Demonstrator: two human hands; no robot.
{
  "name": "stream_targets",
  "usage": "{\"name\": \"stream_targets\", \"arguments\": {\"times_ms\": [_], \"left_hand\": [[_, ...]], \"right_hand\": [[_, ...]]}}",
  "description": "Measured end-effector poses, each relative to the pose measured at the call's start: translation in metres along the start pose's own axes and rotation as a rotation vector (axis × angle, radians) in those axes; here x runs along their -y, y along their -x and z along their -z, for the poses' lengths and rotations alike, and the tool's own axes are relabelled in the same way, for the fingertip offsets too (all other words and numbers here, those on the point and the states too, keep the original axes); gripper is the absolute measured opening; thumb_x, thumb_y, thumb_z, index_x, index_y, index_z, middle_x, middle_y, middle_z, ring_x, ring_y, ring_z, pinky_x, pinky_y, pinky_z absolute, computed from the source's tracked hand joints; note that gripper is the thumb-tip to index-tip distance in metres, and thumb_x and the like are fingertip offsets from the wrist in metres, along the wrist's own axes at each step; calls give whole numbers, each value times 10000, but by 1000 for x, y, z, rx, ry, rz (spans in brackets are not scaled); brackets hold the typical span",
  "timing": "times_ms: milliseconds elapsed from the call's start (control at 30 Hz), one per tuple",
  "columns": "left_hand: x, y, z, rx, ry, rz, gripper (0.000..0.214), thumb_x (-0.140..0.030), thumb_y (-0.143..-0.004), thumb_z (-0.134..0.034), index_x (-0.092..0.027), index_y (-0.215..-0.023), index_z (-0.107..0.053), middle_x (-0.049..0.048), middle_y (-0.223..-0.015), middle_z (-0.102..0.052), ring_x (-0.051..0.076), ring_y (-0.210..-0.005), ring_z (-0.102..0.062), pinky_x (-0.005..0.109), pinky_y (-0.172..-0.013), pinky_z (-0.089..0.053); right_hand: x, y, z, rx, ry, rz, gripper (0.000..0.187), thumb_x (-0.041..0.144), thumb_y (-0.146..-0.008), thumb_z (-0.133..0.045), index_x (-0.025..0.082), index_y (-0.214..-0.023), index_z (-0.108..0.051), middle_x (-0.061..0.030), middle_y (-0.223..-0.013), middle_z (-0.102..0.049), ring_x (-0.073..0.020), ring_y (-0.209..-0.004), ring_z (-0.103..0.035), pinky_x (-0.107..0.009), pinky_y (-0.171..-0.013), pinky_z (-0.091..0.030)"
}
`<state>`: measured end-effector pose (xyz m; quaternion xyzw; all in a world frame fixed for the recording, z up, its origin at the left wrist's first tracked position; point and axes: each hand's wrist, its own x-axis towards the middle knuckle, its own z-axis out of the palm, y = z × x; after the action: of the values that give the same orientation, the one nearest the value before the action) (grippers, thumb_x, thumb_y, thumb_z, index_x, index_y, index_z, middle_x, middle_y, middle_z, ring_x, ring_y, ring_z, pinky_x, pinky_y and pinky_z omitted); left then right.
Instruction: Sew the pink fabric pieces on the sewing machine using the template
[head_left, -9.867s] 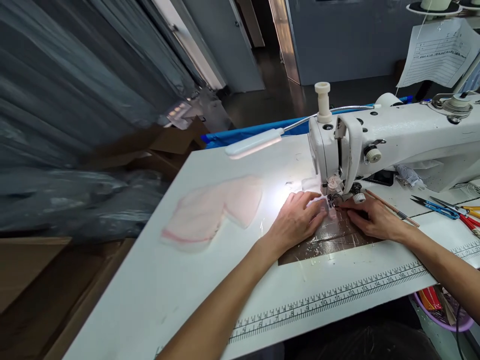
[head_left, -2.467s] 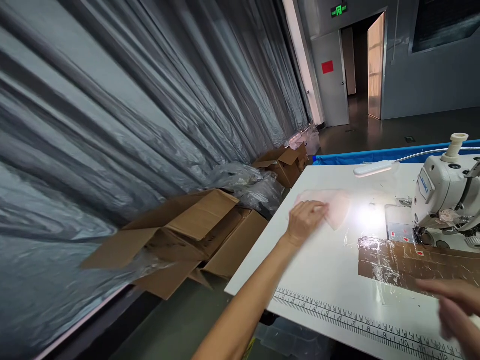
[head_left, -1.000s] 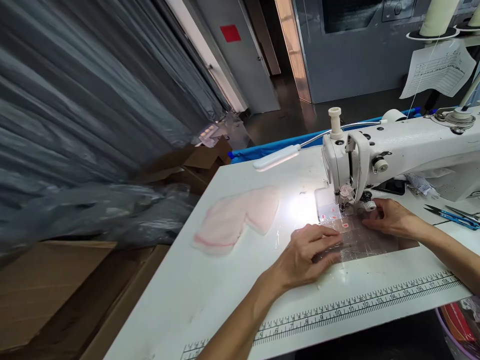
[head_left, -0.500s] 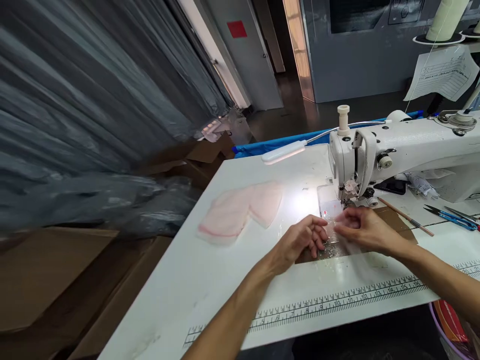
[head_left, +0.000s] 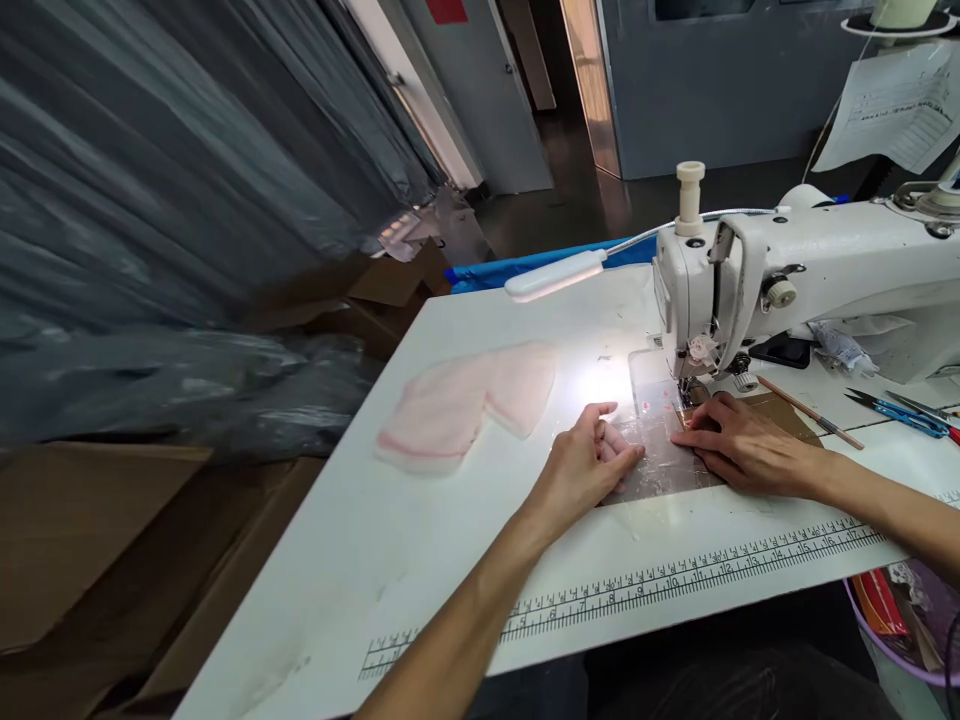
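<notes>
My left hand (head_left: 585,462) rests on the white table, fingers loosely curled, just left of a taped brown patch (head_left: 667,470) in front of the white sewing machine (head_left: 795,270). My right hand (head_left: 739,445) lies flat on that patch, fingers stretched toward the needle area (head_left: 686,385). Whether a small piece of fabric lies under the fingers I cannot make out. A stack of pale pink fabric pieces (head_left: 465,405) lies on the table to the left of my left hand.
A lamp on a flexible neck (head_left: 555,275) lights the table. Blue scissors (head_left: 896,410) and a thin brown stick (head_left: 806,412) lie right of the machine. A printed ruler (head_left: 675,585) runs along the table's front edge. Cardboard boxes (head_left: 352,300) and plastic sheeting stand at left.
Both hands have moved apart from a pinch in front of the needle. My right hand now lies flat on the taped patch and my left has drawn back to its left edge.
</notes>
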<state>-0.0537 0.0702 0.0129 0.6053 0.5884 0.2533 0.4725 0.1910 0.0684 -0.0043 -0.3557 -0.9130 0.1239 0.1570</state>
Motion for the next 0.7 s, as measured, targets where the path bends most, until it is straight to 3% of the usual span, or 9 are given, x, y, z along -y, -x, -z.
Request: {"name": "stream_targets", "arguments": {"times_ms": [267,433,700], "left_hand": [[3,-4,0,-48,39,1,632,-347,-738,-737,-157,-1266,-447,-75,-665,-620,108,-457,-575,240,-440,-482],[0,-6,0,-54,109,39,632,-317,-690,-773,-154,-1219,-467,-81,-628,-605,99,-451,-554,218,-416,-456],[-2,-6,-1,-59,133,48,717,-365,-607,-814,-154,-1196,-464,-83,-636,-607,99,-482,-556,217,-435,-462]], "right_hand": [[-12,-4,-1,-27,-113,0,330,207,-970,-467,203,-1227,-675,-119,-1127,-582,-251,-1105,-515,-459,-974,-488],[-19,1,-2,-69,-282,-17,352,214,-974,-464,199,-1275,-646,-119,-1149,-593,-217,-1054,-566,-409,-929,-527],[-18,3,-8,-92,-151,51,318,209,-981,-478,199,-1219,-687,-117,-1095,-607,-236,-1025,-543,-431,-927,-522]]}}
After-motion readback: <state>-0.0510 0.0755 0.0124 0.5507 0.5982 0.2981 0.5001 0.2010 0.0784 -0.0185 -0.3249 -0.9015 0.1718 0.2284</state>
